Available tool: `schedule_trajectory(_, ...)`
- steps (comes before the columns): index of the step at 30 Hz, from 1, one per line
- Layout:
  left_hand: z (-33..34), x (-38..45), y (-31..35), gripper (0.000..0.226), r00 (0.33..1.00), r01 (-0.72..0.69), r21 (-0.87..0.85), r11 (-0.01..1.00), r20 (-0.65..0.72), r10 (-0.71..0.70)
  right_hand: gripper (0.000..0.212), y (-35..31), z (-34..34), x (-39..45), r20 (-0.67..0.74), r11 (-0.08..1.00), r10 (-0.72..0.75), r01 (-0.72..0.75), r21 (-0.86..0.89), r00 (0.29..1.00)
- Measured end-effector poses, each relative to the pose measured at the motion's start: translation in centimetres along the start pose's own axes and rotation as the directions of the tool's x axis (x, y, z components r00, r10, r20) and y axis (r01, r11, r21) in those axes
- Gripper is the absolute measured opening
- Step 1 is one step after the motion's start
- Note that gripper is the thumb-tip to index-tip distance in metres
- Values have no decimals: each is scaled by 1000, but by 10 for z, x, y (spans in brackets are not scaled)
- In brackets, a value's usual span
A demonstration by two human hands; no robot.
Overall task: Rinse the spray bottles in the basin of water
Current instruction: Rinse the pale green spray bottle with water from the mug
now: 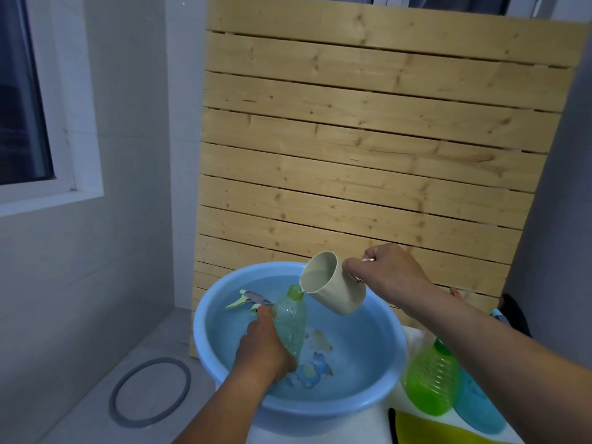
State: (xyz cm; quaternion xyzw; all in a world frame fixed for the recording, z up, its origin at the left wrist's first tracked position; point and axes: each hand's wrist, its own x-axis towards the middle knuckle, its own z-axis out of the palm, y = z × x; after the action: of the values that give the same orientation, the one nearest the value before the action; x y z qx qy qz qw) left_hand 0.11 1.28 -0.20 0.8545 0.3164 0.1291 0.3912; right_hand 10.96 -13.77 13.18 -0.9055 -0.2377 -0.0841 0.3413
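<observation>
Nearest the camera: both forearms coming up from the bottom edge, plus a yellow sheet (426, 427) lying on the white desk (320, 427) under the right forearm.

Left hand (266, 347) is wrapped around the lower body of a clear greenish spray bottle (290, 322), holding it tilted inside the blue basin (224, 363), neck up and away from the wrist. Bottle's green neck (295, 292) is open, no sprayer on it.

Right hand (384, 270) grips the handle of a beige cup (333, 286), tipped toward the left hand so the lip sits right at the bottle neck, touching or nearly so. Can't see a water stream clearly.

Loose sprayer head (246, 299) lies in the basin just beyond the left hand's fingers, near the far-left wall of the basin.

Under the right forearm, just outside the basin's right rim: a bright green bottle (432, 379) and a teal bottle (480, 402), side by side, touching or close to it. Tight on that side.

Room: basin interior to the right of the left hand is open water. Basin's left rim overhangs the desk edge above the floor. On the floor left of the left forearm is a grey ring (149, 392). Wooden slat panel (368, 155) stands right behind the basin, beyond both hands.
</observation>
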Motion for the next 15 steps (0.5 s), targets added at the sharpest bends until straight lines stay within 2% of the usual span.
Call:
schedule_trajectory(6,0,1,1,87,1000,0,-22,1000,7,1,30,-1,-1,-1,8,1000,-11,11,-17,1000)
schedule_trajectory(15,-2,0,3,86,1000,12,-2,1000,19,-12,37,-6,-3,-3,1,998,-48,48,-40,999)
